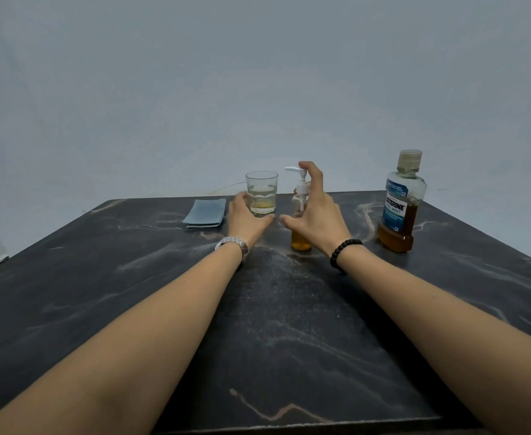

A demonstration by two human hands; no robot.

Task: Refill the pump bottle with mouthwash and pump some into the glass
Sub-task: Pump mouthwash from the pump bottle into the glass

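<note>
Head view shows the pump bottle point(300, 211) standing upright near the far middle of the dark marbled table point(289, 324), its long axis vertical and its white spout pointing left toward the glass point(261, 192). Amber mouthwash sits low in the bottle's clear body. My right hand point(316, 215) is in front of it, fingers loosely spread, index finger raised to the top of the pump head, thumb stretched left near the table; whether the finger actually presses the head I cannot tell. Just left of the bottle the glass stands upright with a little pale yellow liquid at its bottom. My left hand point(247, 216) cups it from the left and front, fingers curled round its lower wall. A folded blue cloth point(205, 213) lies flat beside the glass, farther left. Well to the right stands the capped mouthwash bottle point(400, 202), upright, blue label facing me, partly filled with amber liquid. A watch point(233, 243) is on my left wrist, a dark bead bracelet point(343, 253) on my right.
</note>
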